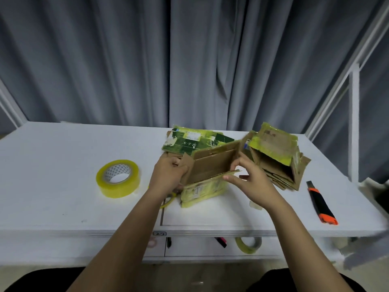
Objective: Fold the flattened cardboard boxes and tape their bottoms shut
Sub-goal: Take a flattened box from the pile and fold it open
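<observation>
A small cardboard box (210, 165) with old yellow tape on its sides stands opened up at the middle of the white table (63, 165). My left hand (168, 175) grips its left side flap. My right hand (250, 182) pinches the near flap's right end between thumb and fingers. A flattened green printed box (193, 143) lies just behind it. To the right sits a folded box (273, 148) with yellow tape, tipped on a pile of flat cardboard. A roll of yellowish clear tape (117, 179) lies flat on the table to the left.
An orange and black utility knife (321, 204) lies near the table's right front edge. A shelf under the tabletop holds another tape roll (248, 245) and small tools. Grey curtains hang behind, and a white metal frame (354, 123) rises at the right.
</observation>
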A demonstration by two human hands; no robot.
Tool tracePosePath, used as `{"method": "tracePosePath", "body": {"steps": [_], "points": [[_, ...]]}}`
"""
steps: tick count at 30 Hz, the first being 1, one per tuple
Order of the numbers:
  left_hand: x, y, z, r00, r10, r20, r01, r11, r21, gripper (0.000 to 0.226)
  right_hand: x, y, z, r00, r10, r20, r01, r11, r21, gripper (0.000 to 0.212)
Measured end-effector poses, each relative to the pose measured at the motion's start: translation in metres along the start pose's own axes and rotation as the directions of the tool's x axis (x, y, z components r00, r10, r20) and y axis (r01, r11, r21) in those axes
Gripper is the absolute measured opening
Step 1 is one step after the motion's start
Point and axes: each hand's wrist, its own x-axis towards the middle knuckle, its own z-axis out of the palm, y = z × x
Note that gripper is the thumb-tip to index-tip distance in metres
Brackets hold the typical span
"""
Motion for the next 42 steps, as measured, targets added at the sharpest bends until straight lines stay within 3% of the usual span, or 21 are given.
{"method": "tracePosePath", "body": {"steps": [7, 13, 19, 22, 27, 30, 33, 38, 42], "points": [[0.007, -0.001, 0.004, 0.992, -0.063, -0.108, 0.058, 0.997, -0.049, 0.023, -0.007, 0.019, 0.013, 0.997, -0.05, -0.056, 0.044, 0.994, -0.103, 0.016], [0.01, -0.001, 0.007, 0.988, -0.05, -0.145, 0.043, 0.998, -0.047, 0.021, -0.011, 0.024, 0.016, 0.995, -0.078, -0.069, 0.071, 0.993, -0.096, 0.023], [0.0, 0.003, 0.006, 0.999, -0.04, -0.012, 0.039, 0.992, -0.12, 0.012, -0.007, 0.03, 0.021, 0.995, -0.028, -0.093, 0.031, 0.999, 0.026, 0.021], [-0.009, -0.005, 0.001, 0.998, 0.028, 0.064, -0.016, 0.983, -0.185, 0.023, -0.004, 0.031, 0.023, 0.993, -0.029, -0.116, 0.034, 0.998, 0.045, 0.02], [-0.028, -0.03, -0.003, 0.943, 0.333, -0.02, -0.327, 0.913, -0.243, 0.028, 0.0, 0.033, 0.025, 0.992, -0.026, -0.127, 0.029, 0.999, 0.021, 0.019], [-0.036, -0.043, -0.001, 0.877, 0.478, 0.051, -0.466, 0.871, -0.157, 0.047, 0.0, 0.031, 0.029, 0.991, -0.014, -0.131, 0.02, 0.999, 0.046, 0.018], [-0.037, -0.048, 0.005, 0.775, 0.616, 0.14, -0.626, 0.778, 0.048, 0.065, 0.001, 0.03, 0.032, 0.991, -0.012, -0.133, 0.02, 0.998, 0.061, 0.019], [-0.02, -0.043, 0.004, 0.784, 0.534, 0.316, -0.608, 0.763, 0.221, 0.076, -0.008, 0.029, 0.025, 0.992, -0.039, -0.122, 0.05, 0.995, 0.084, 0.019], [0.0, -0.037, -0.006, 0.745, 0.516, 0.423, -0.666, 0.534, 0.521, 0.093, -0.015, 0.028, 0.02, 0.994, -0.071, -0.087, 0.076, 0.996, 0.056, 0.019]]}}
